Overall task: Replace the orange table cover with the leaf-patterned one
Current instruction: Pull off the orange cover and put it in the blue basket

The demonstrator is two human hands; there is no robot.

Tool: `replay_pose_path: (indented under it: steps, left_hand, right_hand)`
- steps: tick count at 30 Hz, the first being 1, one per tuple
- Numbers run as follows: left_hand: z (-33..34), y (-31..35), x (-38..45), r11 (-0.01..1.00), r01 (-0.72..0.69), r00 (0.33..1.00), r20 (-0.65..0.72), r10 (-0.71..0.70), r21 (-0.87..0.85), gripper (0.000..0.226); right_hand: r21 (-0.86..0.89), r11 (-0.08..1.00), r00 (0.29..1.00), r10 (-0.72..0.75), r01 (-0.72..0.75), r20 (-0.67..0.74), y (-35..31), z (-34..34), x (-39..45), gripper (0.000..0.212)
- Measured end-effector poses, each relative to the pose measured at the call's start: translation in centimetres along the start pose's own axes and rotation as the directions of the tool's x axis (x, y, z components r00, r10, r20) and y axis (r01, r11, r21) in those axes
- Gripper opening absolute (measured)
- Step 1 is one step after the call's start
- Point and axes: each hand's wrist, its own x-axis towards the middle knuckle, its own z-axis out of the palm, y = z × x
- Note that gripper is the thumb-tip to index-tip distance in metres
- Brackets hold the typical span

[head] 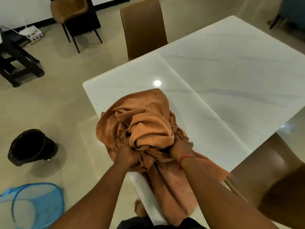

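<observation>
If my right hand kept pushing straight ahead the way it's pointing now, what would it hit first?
The right hand already grips the bunched orange cover, so it would press straight into that heap. Beyond the heap the bare white table looks free as far as this view shows, though depth is hard to judge.

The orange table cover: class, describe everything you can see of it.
The orange table cover is soft, plush-looking cloth, bunched into a crumpled heap on the near end of the glossy white marble-look table. One part trails over the near edge. The left hand and right hand both grip its folds.
</observation>
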Motion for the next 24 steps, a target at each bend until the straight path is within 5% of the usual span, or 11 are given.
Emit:
replay_pose_path:
  steps: [3,6,10,13,17,24]
  left_hand:
    - [0.2,1.3,-0.1,0.984,0.074,0.995,-0.046,-0.083,-0.163,0.065]
    - [0.9,3.7,-0.5,0.887,0.085,0.992,-0.042,-0.117,-0.454,0.020]
    - [0.5,5.9,-0.9,0.673,0.180,0.978,0.060,-0.198,-0.718,0.061]
    - [-0.8,6.0,-1.4,0.585,0.190,0.970,0.058,-0.236,-0.789,0.049]
    - [-3.0,6.2,-3.4,0.537,0.041,0.978,-0.077,-0.195,-0.843,0.051]
    - [-9.0,-1.4,-10.7,0.479,-0.141,0.858,-0.348,-0.377,-0.866,0.041]
  right_hand:
    - [0.435,0.893,0.993,-0.106,0.114,-0.045,-1.3,-0.3,0.5,0.059]
    - [0.826,0.562,0.989,-0.145,0.049,0.040,-3.0,-0.2,0.1,0.042]
    - [0.957,0.270,0.965,-0.202,-0.111,0.169,-4.2,-0.6,0.0,0.036]
    - [0.950,0.102,0.929,-0.200,-0.296,0.311,-4.8,-1.4,-0.5,0.034]
    - [0.918,0.096,0.865,-0.311,-0.384,0.395,-6.9,-1.3,-1.6,0.020]
    - [0.843,0.349,0.699,-0.474,-0.409,0.535,-15.3,5.1,-8.3,0.040]
